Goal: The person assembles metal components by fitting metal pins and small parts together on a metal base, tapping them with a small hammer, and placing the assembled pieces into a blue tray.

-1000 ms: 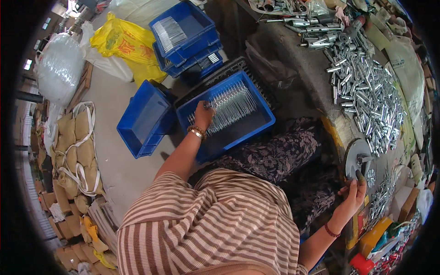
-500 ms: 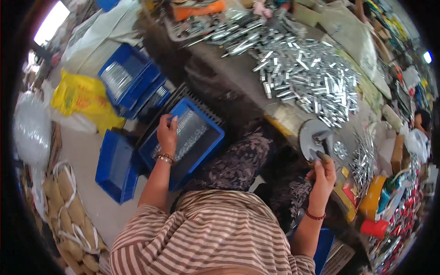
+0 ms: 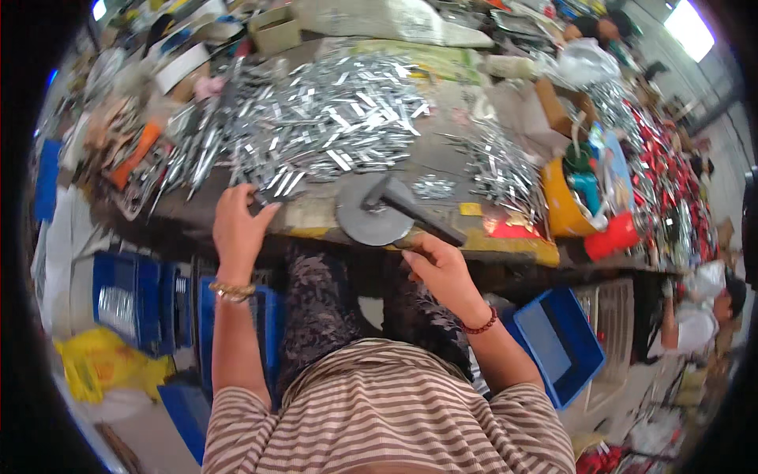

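At the bench's near edge my left hand [image 3: 241, 225] reaches to the pile of shiny metal pieces [image 3: 332, 118]. Its thumb and fingers are apart, with small metal strips beside the fingertips; whether they touch one I cannot tell. My right hand [image 3: 438, 268] is closed in a pinch on a small, dark, flat piece at the rim of a round metal disc [image 3: 359, 225]. Across this disc lies a hammer [image 3: 418, 217], its head on the disc and its dark handle pointing right. A little heap of small silvery parts [image 3: 433, 186] lies right of the disc.
Thin metal rods [image 3: 505, 174] and a yellow container [image 3: 564, 197] with a red cylinder [image 3: 614, 237] stand right. Blue bins sit below the bench: one right [image 3: 592, 371], others left [image 3: 130, 300]. An orange object [image 3: 136, 154] lies far left. Another person [image 3: 691, 320] is at the right.
My view has swung toward the bench. My left hand has left the blue bin of small metal parts and come to the pile's edge. The right hand stays by the disc, still pinching.
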Demonstrator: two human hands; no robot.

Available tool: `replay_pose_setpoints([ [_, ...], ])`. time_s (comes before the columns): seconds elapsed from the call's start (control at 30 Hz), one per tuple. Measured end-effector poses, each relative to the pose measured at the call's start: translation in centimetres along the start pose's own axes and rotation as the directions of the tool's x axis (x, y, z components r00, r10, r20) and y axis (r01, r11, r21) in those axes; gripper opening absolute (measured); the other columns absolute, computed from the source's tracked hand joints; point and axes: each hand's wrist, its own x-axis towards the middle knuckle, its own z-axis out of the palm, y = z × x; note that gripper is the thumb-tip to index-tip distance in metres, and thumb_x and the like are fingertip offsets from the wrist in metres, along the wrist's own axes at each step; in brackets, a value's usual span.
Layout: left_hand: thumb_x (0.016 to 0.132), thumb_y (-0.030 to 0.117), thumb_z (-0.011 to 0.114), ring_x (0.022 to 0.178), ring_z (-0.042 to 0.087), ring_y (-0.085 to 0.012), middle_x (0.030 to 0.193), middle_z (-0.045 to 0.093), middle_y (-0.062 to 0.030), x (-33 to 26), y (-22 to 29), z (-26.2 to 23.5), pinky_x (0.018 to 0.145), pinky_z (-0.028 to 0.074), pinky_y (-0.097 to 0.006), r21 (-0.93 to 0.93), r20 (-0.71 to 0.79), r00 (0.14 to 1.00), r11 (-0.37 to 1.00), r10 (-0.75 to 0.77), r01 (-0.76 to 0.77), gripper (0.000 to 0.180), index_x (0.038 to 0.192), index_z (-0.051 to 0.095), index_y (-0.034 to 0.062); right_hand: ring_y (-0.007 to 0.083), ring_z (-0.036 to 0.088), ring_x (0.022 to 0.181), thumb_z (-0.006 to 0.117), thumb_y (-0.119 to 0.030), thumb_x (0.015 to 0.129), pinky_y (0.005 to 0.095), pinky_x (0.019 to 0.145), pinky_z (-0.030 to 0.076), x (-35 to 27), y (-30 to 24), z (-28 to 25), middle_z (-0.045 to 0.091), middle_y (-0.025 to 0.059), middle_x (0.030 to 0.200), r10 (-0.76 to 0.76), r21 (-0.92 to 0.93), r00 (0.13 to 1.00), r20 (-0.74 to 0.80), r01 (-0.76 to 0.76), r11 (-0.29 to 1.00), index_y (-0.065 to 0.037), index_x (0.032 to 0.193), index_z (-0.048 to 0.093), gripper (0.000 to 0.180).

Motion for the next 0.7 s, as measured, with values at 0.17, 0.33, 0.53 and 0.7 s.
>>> replay_pose_setpoints([
  [0.17,0.082,0.018,0.083,0.092,0.063,-0.0252,0.1,0.065,-0.0088,0.2,1.3,1.0,0.084,0.052,-0.038,-0.144,0.028,0.999,0.989,-0.04,0.043,0.043,0.119,0.065,0.0061,0.0158,0.064,0.073,0.068,-0.007,0.096,0.0317,0.067,0.052,-0.7,1.1,-5.3,0.069,0.0114,0.091,-0.247,-0.288,0.94,-0.237,0.175,0.942,-0.001,0.116,0.071,0.021],
  [0.33,0.09,0.003,0.067,0.089,0.066,-0.0213,0.101,0.068,-0.0105,-0.7,0.1,2.1,0.082,0.053,-0.036,-0.297,0.049,0.993,0.948,-0.104,0.114,0.034,0.124,0.064,0.0042,0.0321,0.069,0.084,0.064,-0.007,0.087,0.0427,0.07,0.056,2.1,0.4,-9.6,0.063,0.0109,0.09,-0.596,-0.924,0.767,-0.239,0.009,0.382,-0.009,0.09,0.064,0.004],
  [0.53,0.094,-0.003,0.062,0.081,0.057,-0.016,0.094,0.062,-0.0064,-1.3,-1.7,1.7,0.079,0.051,-0.032,-0.277,0.048,0.988,0.948,-0.15,0.157,0.037,0.129,0.062,0.0038,0.0289,0.066,0.104,0.068,-0.008,0.081,0.0405,0.08,0.058,5.7,2.3,-11.5,0.062,0.0092,0.102,-0.483,-0.987,0.867,-0.121,-0.055,0.15,-0.009,0.09,0.068,0.01],
  [0.7,0.095,-0.003,0.062,0.085,0.056,-0.0111,0.097,0.062,-0.003,-0.9,-1.4,2.2,0.081,0.05,-0.029,-0.544,0.067,0.991,0.828,-0.119,0.137,0.036,0.13,0.061,0.0023,0.0286,0.065,0.096,0.07,-0.01,0.079,0.0422,0.077,0.056,4.9,1.2,-12.2,0.062,0.0081,0.097,-0.606,-0.986,0.795,-0.029,0.078,0.15,-0.01,0.09,0.067,0.012],
])
